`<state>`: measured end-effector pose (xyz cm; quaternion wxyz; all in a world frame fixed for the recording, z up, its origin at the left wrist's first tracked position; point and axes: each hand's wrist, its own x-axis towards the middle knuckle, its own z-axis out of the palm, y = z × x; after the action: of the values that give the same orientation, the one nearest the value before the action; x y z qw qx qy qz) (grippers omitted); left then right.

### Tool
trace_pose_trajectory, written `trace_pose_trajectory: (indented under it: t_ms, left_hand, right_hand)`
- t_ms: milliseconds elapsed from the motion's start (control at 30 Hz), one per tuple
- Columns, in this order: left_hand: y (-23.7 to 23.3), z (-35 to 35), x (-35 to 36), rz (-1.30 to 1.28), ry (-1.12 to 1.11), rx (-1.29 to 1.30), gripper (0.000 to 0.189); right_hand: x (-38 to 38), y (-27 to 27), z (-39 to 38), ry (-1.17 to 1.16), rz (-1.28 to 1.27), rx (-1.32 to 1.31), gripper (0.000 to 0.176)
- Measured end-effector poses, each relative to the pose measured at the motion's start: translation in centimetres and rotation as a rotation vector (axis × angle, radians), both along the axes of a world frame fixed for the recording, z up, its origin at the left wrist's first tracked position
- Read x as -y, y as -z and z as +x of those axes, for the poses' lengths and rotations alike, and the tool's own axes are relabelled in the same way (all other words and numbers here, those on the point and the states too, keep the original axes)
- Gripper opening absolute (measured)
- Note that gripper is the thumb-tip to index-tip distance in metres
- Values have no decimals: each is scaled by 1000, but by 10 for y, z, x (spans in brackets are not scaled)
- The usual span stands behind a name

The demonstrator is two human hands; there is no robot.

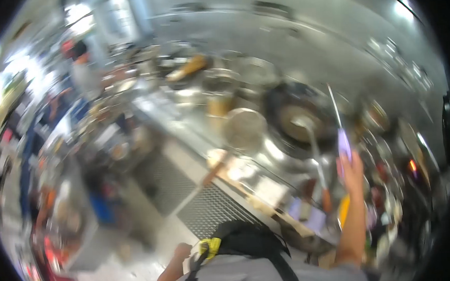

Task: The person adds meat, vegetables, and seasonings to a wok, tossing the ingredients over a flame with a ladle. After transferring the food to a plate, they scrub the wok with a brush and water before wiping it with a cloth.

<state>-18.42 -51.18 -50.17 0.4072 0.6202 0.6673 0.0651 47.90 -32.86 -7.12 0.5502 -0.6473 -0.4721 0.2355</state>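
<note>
The biggest hazard I can see is the dark wok [279, 107] to the left of my right hand [352, 170], with pale contents in its bottom. A ladle [316, 153] rests in it, its shaft running out over the rim to a wooden handle [326, 200] near my right forearm [351, 235]; if my arm swung inward, I could catch that handle, tip the ladle and splash what's in the wok. Farther left, a long brown handle [215, 171] juts past the counter edge over the floor grating [216, 207], where a passing hip could knock it down. My right fingers are wrapped around the purple grip of a thin metal-rodded tool [343, 143], pointing up beside the wok; a loose grip could drop it among the pans. My left hand [182, 250] is low beside my body, too blurred to tell whether it holds anything. The smallest worry is an orange glow [413, 166] at far right: if it's flame, reaching there could burn me. I can't read any brand, label or writing through the blur.
</note>
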Motion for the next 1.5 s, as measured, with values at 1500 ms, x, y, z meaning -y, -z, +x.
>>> trace_pose_trajectory:
  t_ms: [1500]
  left_hand:
    - [-347,152,-140,485,-71,928,58]
  right_hand:
    - [22,47,-350,-900,-104,-123,44]
